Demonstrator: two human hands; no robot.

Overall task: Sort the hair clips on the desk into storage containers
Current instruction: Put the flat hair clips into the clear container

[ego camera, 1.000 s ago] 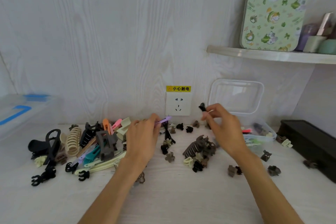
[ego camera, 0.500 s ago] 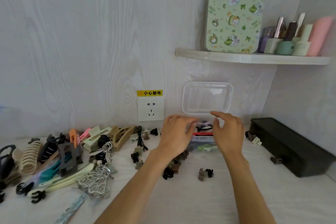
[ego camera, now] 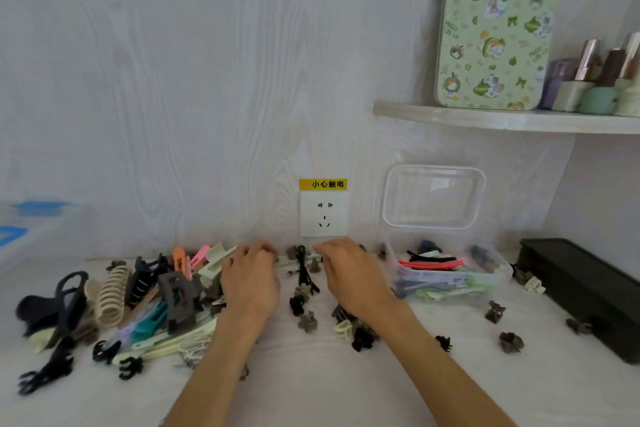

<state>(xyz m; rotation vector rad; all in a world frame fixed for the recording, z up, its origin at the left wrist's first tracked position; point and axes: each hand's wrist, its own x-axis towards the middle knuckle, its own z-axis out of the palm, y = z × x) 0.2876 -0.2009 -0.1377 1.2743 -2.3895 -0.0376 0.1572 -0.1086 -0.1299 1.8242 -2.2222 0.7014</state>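
Observation:
A heap of large hair clips [ego camera: 145,302] in black, beige, teal and cream covers the desk's left side. Small dark claw clips [ego camera: 306,321] are scattered in the middle and to the right. A clear plastic container [ego camera: 504,270] at the back right holds pink, black and pastel clips, and its lid [ego camera: 433,198] leans on the wall behind it. My left hand [ego camera: 251,282] and my right hand [ego camera: 353,277] hover palm-down over the clips near the wall, fingers bent down. Their fingertips are hidden, so any hold on a clip is not visible.
A long black box [ego camera: 581,288] lies along the right edge. A wall socket [ego camera: 323,215] with a yellow label sits just behind my hands. A clear bin with blue latches [ego camera: 20,236] stands far left. A shelf [ego camera: 485,118] above carries a tin and bottles.
Both hands were holding small clips, moved right over the clear container, and have now come back left to the clips beneath the socket. The view swung right, then back.

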